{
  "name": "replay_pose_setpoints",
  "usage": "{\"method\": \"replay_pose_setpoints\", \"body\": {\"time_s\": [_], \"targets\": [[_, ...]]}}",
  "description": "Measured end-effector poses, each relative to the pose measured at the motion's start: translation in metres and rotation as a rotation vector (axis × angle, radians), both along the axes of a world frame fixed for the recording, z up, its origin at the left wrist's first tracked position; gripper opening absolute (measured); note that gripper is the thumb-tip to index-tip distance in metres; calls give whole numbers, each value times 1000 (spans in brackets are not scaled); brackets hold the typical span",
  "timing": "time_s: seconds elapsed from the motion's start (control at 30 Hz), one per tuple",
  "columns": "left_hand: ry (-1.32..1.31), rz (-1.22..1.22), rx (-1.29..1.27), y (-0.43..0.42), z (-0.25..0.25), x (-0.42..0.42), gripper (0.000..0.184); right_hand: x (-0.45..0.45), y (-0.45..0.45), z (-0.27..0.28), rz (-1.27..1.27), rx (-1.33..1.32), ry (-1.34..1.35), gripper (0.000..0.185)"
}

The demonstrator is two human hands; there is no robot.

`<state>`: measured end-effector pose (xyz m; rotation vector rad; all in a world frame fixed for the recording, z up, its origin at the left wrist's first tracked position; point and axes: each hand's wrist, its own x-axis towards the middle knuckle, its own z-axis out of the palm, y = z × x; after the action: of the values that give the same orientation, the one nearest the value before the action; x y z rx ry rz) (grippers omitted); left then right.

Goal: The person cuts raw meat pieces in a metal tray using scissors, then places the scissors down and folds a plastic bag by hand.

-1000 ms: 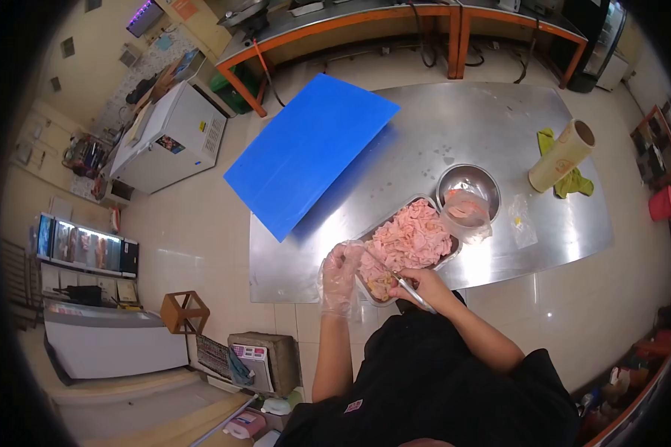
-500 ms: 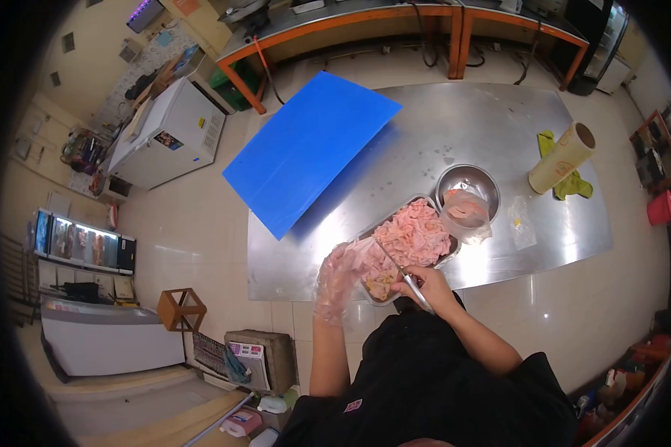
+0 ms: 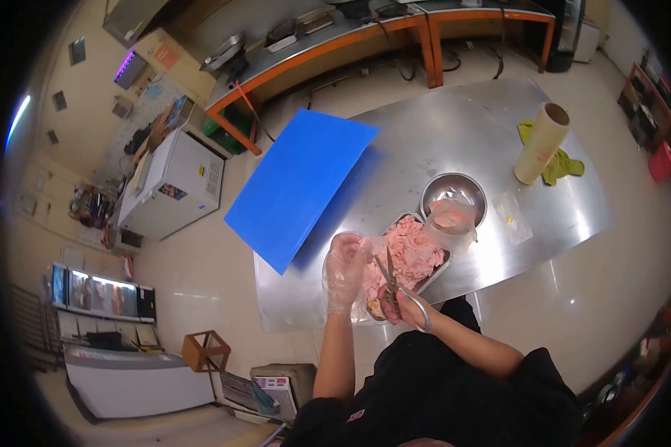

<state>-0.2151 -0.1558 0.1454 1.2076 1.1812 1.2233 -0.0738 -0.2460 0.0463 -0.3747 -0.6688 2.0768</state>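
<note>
A metal tray [image 3: 433, 276] near the table's front edge is heaped with pale pink raw meat [image 3: 412, 249]. My left hand [image 3: 346, 272], in a clear plastic glove, is closed at the tray's left side. At its fingertips shows a thin, pale piece of raw meat [image 3: 375, 246], partly lost against the glove. My right hand [image 3: 400, 305] grips a pair of scissors [image 3: 390, 276] over the meat, the blades parted and pointing away from me. Touching the tray's far right corner is a steel bowl [image 3: 455, 179], with a clear plastic bag [image 3: 452, 217] of pinkish content hanging over its rim.
A large blue board [image 3: 302, 182] lies on the left of the steel table [image 3: 492, 119]. At the right stand a roll of plastic film [image 3: 542, 145] and a green cloth [image 3: 563, 167]. A small clear bag [image 3: 513, 217] lies nearby. Orange-framed counters [image 3: 320, 56] line the back.
The scissors have lifted from the meat and their blades have parted. My left hand has drawn in its fingers, with less meat showing at them. The view has turned and shifted.
</note>
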Motion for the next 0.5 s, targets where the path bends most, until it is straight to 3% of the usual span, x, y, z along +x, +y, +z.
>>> {"method": "replay_pose_setpoints", "body": {"time_s": [0.27, 0.5], "targets": [[128, -60, -75, -26, -1, 9, 16, -2, 9, 6, -78, 16, 74, 52], [-105, -43, -155, -39, -17, -3, 13, -5, -7, 8, -29, -55, 16, 53]]}}
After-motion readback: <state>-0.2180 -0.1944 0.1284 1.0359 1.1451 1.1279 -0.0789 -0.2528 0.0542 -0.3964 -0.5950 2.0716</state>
